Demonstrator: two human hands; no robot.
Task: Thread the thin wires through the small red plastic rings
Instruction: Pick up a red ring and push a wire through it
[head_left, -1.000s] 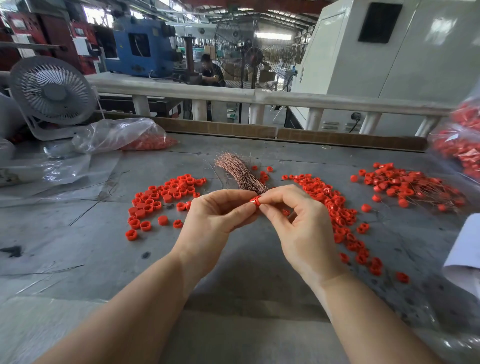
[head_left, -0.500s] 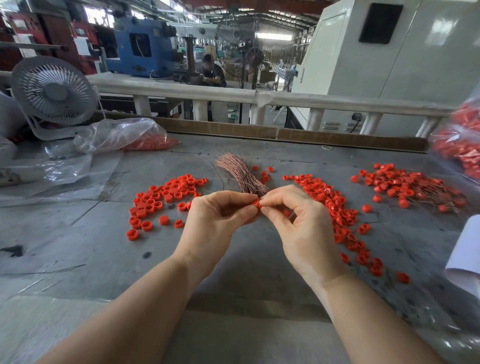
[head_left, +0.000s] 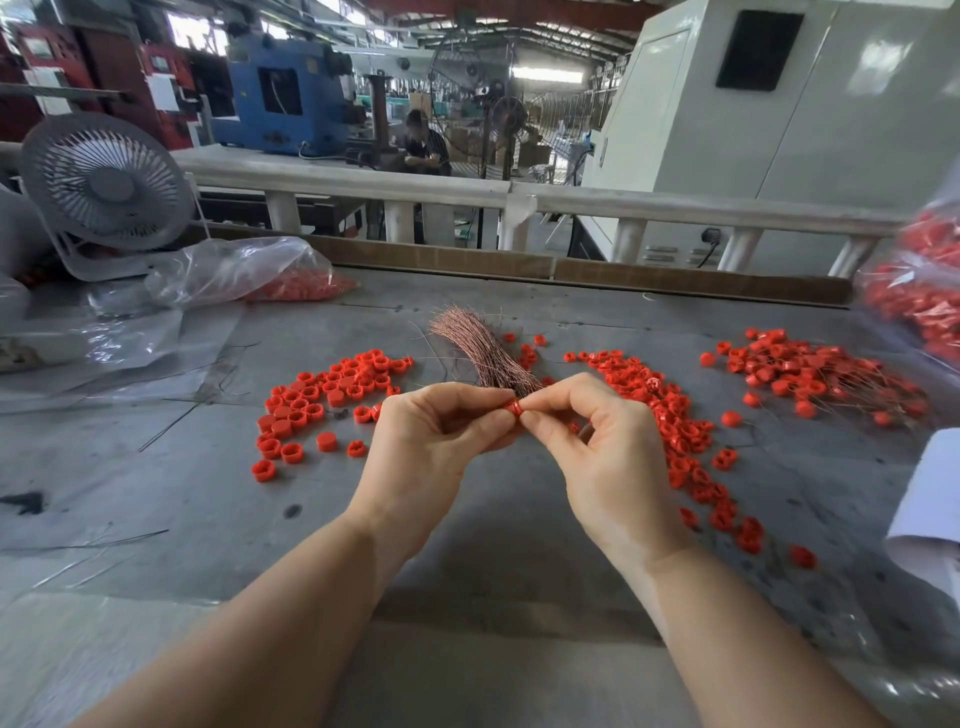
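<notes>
A small red plastic ring (head_left: 513, 407) is pinched between the fingertips of my left hand (head_left: 436, 441) and my right hand (head_left: 602, 447), above the middle of the grey table (head_left: 156, 493). Just behind the hands lies a bundle of thin copper-coloured wires (head_left: 480, 348), fanned toward the far left. Whether a wire passes through the held ring is hidden by my fingers. Loose red rings lie in a pile on the left (head_left: 322, 400) and in a long strip on the right (head_left: 680, 431). A far-right pile of rings (head_left: 800, 371) has wires sticking out.
A white desk fan (head_left: 104, 182) stands at the back left beside a clear plastic bag of red parts (head_left: 249, 275). Another bag of red parts (head_left: 919, 291) sits at the right edge, white paper (head_left: 930, 499) below it. A low board (head_left: 571, 270) runs along the table's far edge.
My fingertips have shifted slightly on the ring and the hands have closed a little tighter together. Nothing on the table has moved.
</notes>
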